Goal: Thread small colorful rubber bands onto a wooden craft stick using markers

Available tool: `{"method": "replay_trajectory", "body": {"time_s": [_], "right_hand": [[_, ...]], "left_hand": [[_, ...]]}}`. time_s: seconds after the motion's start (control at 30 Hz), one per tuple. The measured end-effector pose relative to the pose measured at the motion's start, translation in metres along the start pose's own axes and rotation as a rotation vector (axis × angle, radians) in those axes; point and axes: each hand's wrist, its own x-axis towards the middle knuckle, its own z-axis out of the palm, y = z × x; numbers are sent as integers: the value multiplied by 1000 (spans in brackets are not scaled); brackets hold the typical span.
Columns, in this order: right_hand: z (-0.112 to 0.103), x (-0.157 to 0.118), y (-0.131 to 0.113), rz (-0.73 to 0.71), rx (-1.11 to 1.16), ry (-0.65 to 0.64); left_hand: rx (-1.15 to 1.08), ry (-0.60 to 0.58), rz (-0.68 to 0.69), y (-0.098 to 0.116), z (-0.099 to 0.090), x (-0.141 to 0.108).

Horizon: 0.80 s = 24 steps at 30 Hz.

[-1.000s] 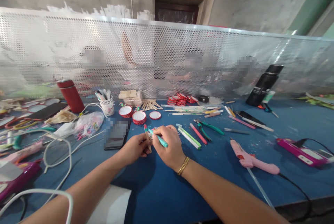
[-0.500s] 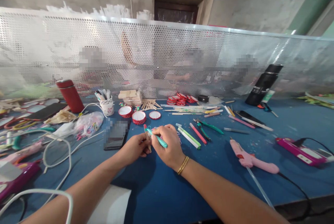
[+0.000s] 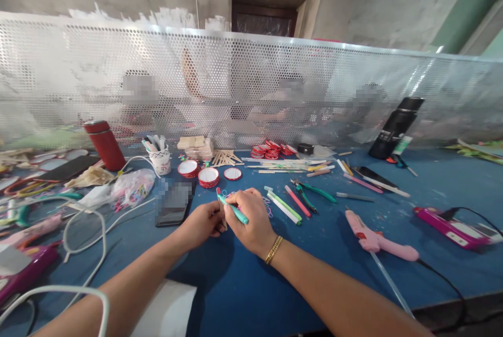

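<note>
My left hand (image 3: 205, 221) pinches a slim wooden craft stick with a red tip (image 3: 218, 190); its lower part is mostly hidden by the fingers. My right hand (image 3: 251, 220) is closed around a teal marker pen (image 3: 239, 215), its tip at the stick just below the red end. Both hands are close together above the blue table (image 3: 243, 295). Just beyond them lie small loops (image 3: 231, 194) of pink and purple, partly covered by the right hand. Red-rimmed round tins (image 3: 208, 177) with white insides stand farther back.
Left of the hands lies a dark phone (image 3: 175, 206). To the right are green and white markers (image 3: 283, 206), green-handled pliers (image 3: 314, 190) and a pink glue gun (image 3: 377, 240). A red bottle (image 3: 105, 145), a paper cup of pens (image 3: 159, 160) and a black flask (image 3: 396, 130) stand near the perforated screen (image 3: 251, 75).
The teal marker's tip has shifted slightly left against the stick, and my right hand has moved a little with it. My left hand keeps its pinch.
</note>
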Motion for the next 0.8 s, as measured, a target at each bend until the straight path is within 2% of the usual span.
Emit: {"method": "replay_trajectory", "body": {"time_s": [0.27,0.8], "right_hand": [[-1,0,0,27,-30,65],[1,-1,0,9,-11,9]], "left_hand": [[-14,-10,-16,2,0,0],[-19,7,-4,0,1,0]]}}
